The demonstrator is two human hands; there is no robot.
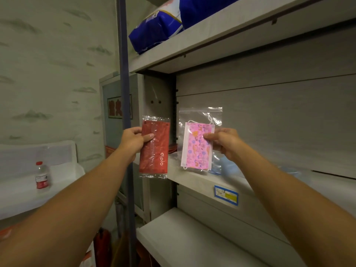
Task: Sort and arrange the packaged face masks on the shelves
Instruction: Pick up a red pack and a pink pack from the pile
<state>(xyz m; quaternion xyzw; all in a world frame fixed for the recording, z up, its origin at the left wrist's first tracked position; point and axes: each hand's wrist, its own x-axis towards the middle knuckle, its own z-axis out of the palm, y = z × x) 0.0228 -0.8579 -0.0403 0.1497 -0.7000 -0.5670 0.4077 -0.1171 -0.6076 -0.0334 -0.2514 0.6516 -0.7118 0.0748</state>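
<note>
Hands hold two packaged masks: left hand [133,140] red mask [154,151], right hand [224,142] pink mask [196,147]

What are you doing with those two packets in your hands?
A person is sorting packaged face masks at a grey shelf unit. The left hand pinches a red mask in a clear plastic wrapper, and the right hand pinches a pink patterned mask in a clear zip bag. Both packets are held up in front of the middle shelf, not yet set down. More blue masks lie on that shelf behind them.
</note>
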